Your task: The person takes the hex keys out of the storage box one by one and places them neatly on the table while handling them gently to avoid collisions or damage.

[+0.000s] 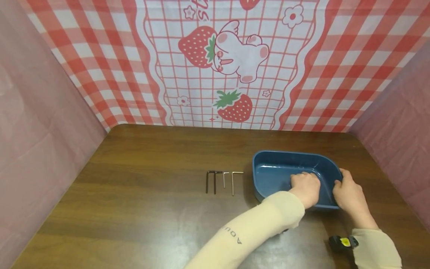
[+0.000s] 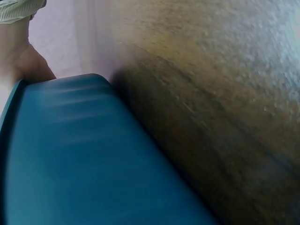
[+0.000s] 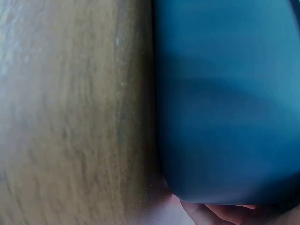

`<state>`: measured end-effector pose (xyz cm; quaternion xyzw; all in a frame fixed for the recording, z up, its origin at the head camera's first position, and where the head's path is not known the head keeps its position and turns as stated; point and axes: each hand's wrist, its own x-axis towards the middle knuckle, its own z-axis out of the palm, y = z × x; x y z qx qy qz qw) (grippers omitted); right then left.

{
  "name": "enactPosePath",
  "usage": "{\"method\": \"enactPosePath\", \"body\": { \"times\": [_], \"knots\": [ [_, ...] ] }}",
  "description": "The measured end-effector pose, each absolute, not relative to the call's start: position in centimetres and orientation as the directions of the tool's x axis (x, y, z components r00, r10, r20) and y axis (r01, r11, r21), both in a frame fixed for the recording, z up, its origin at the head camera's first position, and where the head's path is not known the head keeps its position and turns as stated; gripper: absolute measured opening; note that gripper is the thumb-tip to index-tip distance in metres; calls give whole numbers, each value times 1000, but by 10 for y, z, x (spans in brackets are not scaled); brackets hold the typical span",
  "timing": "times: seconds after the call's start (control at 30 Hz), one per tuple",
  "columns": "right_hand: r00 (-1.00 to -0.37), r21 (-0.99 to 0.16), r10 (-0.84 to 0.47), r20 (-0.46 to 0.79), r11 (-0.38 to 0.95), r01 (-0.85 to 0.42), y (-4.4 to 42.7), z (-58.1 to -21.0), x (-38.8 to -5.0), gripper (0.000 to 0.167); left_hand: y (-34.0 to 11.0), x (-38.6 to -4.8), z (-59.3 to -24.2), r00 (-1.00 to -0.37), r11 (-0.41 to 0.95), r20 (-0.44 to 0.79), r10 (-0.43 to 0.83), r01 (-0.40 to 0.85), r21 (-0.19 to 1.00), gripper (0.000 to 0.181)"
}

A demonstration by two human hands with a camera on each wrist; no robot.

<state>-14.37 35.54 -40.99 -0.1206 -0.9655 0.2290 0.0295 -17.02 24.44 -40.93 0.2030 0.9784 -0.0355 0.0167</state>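
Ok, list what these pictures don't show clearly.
Head: what the left grip holds, if anything, hidden by its back.
Head: near rim of the blue basin, partly behind the left cream sleeve.
Head: any size markings on the four hex keys, too small.
Left wrist: the basin's inside, hidden by its outer wall.
Right wrist: much of the right grip, cut by the bottom edge.

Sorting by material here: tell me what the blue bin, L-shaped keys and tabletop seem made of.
Blue bin: probably smooth, glossy plastic; its inside catches bright highlights.
Dark keys: likely metal, blackened, judging by thin, crisp bends.
Pale keys: probably bare or plated metal, from their silvery tone.
Tabletop: wood or laminate, semi-gloss; grain and glare show.
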Motion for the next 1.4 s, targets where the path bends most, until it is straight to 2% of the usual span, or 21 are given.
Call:
{"method": "enactPosePath", "body": {
  "times": [0.27, 0.8, 1.2, 1.4],
  "knots": [
    [-968, -453, 253, -4, 862, 227, 356, -410, -144, 44, 243, -172, -410, -930, 932, -50, 364, 363, 19, 30],
    [-970, -445, 244, 20, 870, 210, 355, -411, -143, 44, 244, -172, -410, -939, 940, -57, 338, 340, -15, 29],
    [-969, -451, 247, 19, 867, 212, 356, -412, -143, 44, 241, -169, -413, -915, 924, 133, 381, 370, -102, 26],
    [-968, -450, 252, 12, 866, 220, 356, -411, -143, 44, 238, -167, -410, -896, 916, 193, 399, 377, -139, 32]
  ]
}}
